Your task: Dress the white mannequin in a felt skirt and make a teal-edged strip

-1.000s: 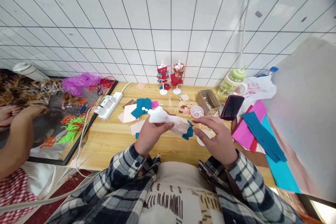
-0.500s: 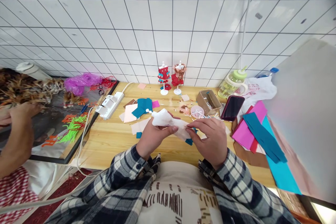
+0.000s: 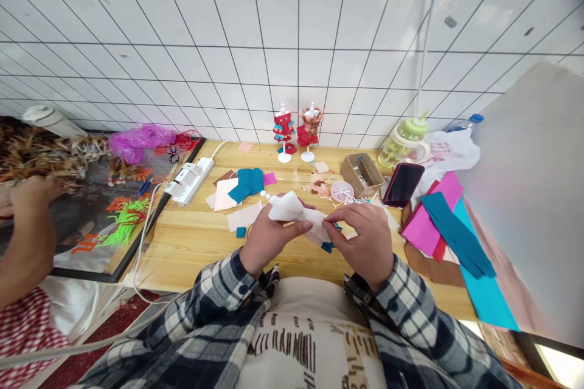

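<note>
In my left hand (image 3: pixel 268 242) lies a small white dress form (image 3: pixel 286 206), tilted sideways with its knobbed neck toward the left. My left fingers wrap round its body, thumb on top. A pale, thin piece of paper or cloth (image 3: pixel 317 228) covers its lower end. My right hand (image 3: pixel 364 238) pinches the edge of that pale piece between thumb and fingertips. Bits of teal material (image 3: pixel 327 247) lie just below, partly hidden by my right hand. Two similar dress forms stand at the wall, one in red and blue (image 3: pixel 283 127), one in brown and red (image 3: pixel 310 127).
Teal squares (image 3: pixel 249 183) and pale sheets lie on the left, beside a power strip (image 3: pixel 190 181). A cardboard box (image 3: pixel 362 173), pink dish (image 3: pixel 342 191), phone (image 3: pixel 403 185), green-lidded bottle (image 3: pixel 401 143) and coloured sheets (image 3: pixel 433 225) are on the right. A co-worker's arm (image 3: pixel 30 231) is at far left.
The dress form has turned slightly in my left hand and shifted a little to the right. My right hand keeps its pinch. The whole view has shifted slightly.
</note>
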Demonstrator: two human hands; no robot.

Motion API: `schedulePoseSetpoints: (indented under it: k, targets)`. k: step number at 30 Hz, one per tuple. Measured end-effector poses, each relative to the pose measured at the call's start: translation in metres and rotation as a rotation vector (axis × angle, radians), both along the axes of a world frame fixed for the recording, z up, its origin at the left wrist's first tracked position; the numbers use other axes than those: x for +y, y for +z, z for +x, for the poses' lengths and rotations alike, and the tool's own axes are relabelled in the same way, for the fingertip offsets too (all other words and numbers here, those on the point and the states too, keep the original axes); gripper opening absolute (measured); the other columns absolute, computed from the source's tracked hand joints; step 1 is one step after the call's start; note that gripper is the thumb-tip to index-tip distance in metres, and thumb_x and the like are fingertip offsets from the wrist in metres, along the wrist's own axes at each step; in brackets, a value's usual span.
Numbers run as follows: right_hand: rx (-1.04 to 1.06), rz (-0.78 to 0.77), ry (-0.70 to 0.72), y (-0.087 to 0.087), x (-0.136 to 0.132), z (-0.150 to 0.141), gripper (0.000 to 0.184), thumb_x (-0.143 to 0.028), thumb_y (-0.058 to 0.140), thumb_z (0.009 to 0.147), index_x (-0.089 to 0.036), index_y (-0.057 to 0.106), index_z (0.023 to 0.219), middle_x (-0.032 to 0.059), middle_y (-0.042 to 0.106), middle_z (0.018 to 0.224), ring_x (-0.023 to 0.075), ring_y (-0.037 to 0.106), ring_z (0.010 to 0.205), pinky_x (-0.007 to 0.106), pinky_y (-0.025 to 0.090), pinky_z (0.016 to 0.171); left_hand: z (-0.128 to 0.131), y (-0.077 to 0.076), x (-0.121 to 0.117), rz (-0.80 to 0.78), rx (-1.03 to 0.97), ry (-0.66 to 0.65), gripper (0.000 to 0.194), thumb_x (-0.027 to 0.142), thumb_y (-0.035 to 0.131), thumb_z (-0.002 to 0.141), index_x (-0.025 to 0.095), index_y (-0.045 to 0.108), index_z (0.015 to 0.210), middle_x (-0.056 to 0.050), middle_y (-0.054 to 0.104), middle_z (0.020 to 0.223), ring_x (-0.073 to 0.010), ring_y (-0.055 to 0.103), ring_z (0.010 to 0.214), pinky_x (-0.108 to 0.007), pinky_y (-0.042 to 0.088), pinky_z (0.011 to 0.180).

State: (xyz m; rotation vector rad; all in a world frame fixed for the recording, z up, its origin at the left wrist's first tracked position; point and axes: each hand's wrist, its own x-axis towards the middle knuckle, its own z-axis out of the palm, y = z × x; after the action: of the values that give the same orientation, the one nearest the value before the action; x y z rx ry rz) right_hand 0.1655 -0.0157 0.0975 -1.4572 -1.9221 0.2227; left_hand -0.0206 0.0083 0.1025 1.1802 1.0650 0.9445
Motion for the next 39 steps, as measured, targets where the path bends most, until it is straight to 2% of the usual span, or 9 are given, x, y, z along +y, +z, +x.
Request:
schedulePoseSetpoints:
  k: [4, 7, 11, 14, 18, 23, 26, 35, 39]
  targets:
    - [0.067, -0.101, 0.021, -0.01, 0.006, 0.009, 0.015, -0.032, 0.061, 0.085, -0.022, 0.07, 0.081, 0.0028, 0.071, 0.085, 0.0197, 0.061, 0.084, 0.037, 0.04, 0.082, -0.001, -0.015, 0.005, -0.041, -0.027, 0.057, 0.035, 0.028, 0.081, 0.063, 0.016, 0.065, 0.092, -0.006, 0.073, 0.094, -0.0234, 0.067, 0.087, -0.035, 0.052, 0.08]
    - [0.361, -0.214, -0.083, -0.013, 0.008, 0.019, 0.022, -0.037, 0.059, 0.086, -0.022, 0.069, 0.096, 0.0053, 0.069, 0.092, 0.0177, 0.06, 0.078, 0.036, 0.047, 0.075, -0.009, -0.022, 0.013, -0.014, -0.123, 0.206, 0.036, 0.028, 0.081, 0.064, 0.016, 0.063, 0.093, -0.003, 0.072, 0.091, -0.0211, 0.066, 0.087, -0.033, 0.051, 0.081]
    - [0.993, -0.676, -0.075, -0.012, 0.004, 0.019, 0.041, -0.044, 0.062, 0.081, -0.024, 0.059, 0.117, 0.0072, 0.063, 0.113, 0.0125, 0.057, 0.067, 0.027, 0.051, 0.05, -0.017, -0.018, 0.018, 0.079, -0.171, 0.304, 0.039, 0.026, 0.081, 0.064, 0.018, 0.058, 0.095, -0.004, 0.072, 0.1, -0.021, 0.065, 0.093, -0.033, 0.05, 0.084]
    - [1.222, -0.889, -0.009, -0.011, 0.002, 0.008, 0.045, -0.04, 0.07, 0.076, -0.027, 0.058, 0.117, 0.0058, 0.058, 0.119, 0.0076, 0.055, 0.059, 0.022, 0.051, 0.043, -0.017, -0.015, 0.014, 0.099, -0.137, 0.309, 0.041, 0.03, 0.08, 0.065, 0.018, 0.056, 0.096, -0.006, 0.071, 0.102, -0.0219, 0.065, 0.094, -0.035, 0.05, 0.085]
    - [1.283, -0.944, -0.08, -0.015, 0.001, -0.003, 0.036, -0.04, 0.07, 0.075, -0.023, 0.061, 0.106, 0.0025, 0.062, 0.096, 0.0042, 0.049, 0.046, 0.02, 0.049, 0.036, -0.013, -0.017, 0.007, 0.108, -0.065, 0.289, 0.041, 0.034, 0.077, 0.067, 0.019, 0.054, 0.097, -0.006, 0.068, 0.102, -0.0216, 0.063, 0.095, -0.034, 0.05, 0.084]
    - [1.402, -0.856, -0.144, -0.025, -0.003, -0.009, 0.045, -0.037, 0.074, 0.071, -0.026, 0.055, 0.111, 0.001, 0.062, 0.103, 0.0029, 0.051, 0.043, 0.017, 0.044, 0.032, -0.009, -0.023, 0.003, 0.103, -0.123, 0.31, 0.04, 0.032, 0.076, 0.068, 0.023, 0.047, 0.093, -0.001, 0.062, 0.098, -0.0179, 0.061, 0.092, -0.031, 0.05, 0.082]
    - [1.436, -0.828, -0.15, -0.028, -0.004, -0.012, 0.049, -0.035, 0.076, 0.07, -0.025, 0.054, 0.112, -0.0021, 0.061, 0.093, 0.0014, 0.048, 0.041, 0.014, 0.039, 0.03, -0.006, -0.023, 0.002, 0.074, -0.157, 0.299, 0.04, 0.031, 0.076, 0.068, 0.022, 0.045, 0.091, -0.001, 0.06, 0.097, -0.0166, 0.06, 0.091, -0.03, 0.05, 0.081]
    - [1.46, -0.898, -0.097, -0.027, -0.004, -0.016, 0.059, -0.036, 0.078, 0.067, -0.026, 0.049, 0.117, -0.0101, 0.054, 0.066, 0.0028, 0.043, 0.038, 0.014, 0.037, 0.031, -0.006, -0.026, 0.0, 0.044, -0.072, 0.289, 0.04, 0.032, 0.078, 0.064, 0.021, 0.05, 0.091, 0.0, 0.064, 0.094, -0.0181, 0.062, 0.088, -0.03, 0.049, 0.078]
    - [1.51, -0.977, -0.033, -0.027, -0.005, -0.016, 0.057, -0.037, 0.076, 0.069, -0.026, 0.05, 0.118, -0.0118, 0.048, 0.057, 0.0018, 0.034, 0.034, 0.012, 0.03, 0.029, -0.008, -0.031, -0.001, 0.004, -0.087, 0.272, 0.038, 0.03, 0.079, 0.064, 0.021, 0.053, 0.091, 0.001, 0.065, 0.094, -0.0178, 0.062, 0.089, -0.03, 0.049, 0.078]
